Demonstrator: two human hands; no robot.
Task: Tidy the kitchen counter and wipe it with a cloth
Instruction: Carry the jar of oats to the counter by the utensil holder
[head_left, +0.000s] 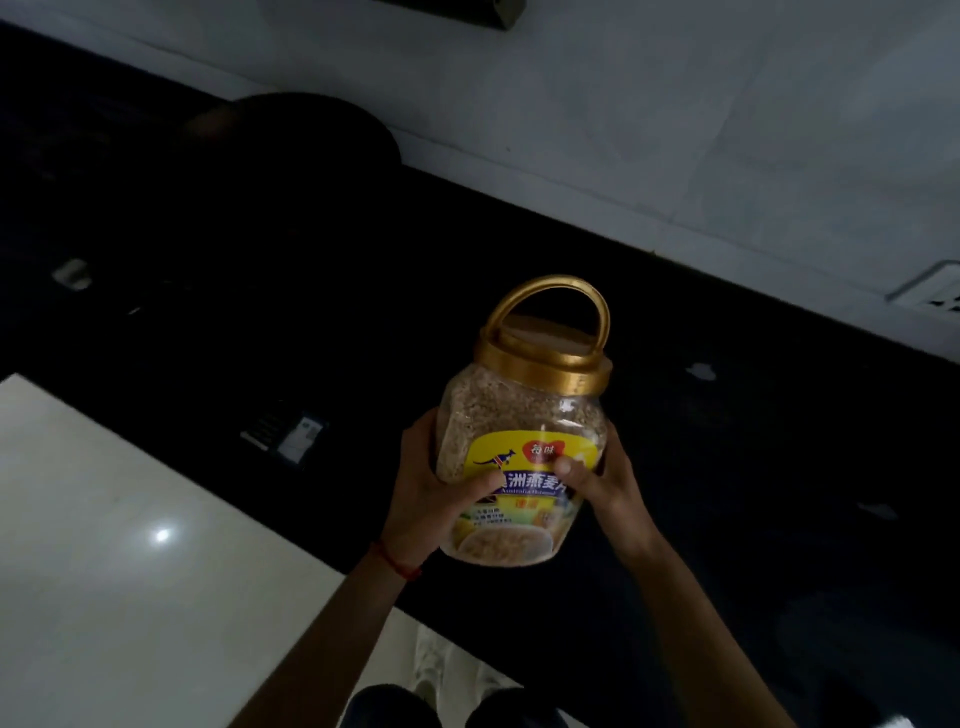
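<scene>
A pale tiled wall (649, 104) is running behind, with a socket (932, 291) sitting at its right edge. A glossy light floor (130, 545) is showing lower left. A dark round pot (291, 156) is standing in shadow.

One jar, two hands, one counter.

One clear plastic jar (522, 441) with one gold lid (545, 358) and one loop handle (550, 306) is counted; two hands are seen, left hand (431, 499) and right hand (605, 483); one red wrist string (395, 564), one dark counter (727, 415), and one wall socket (932, 291) far right are counted.
</scene>
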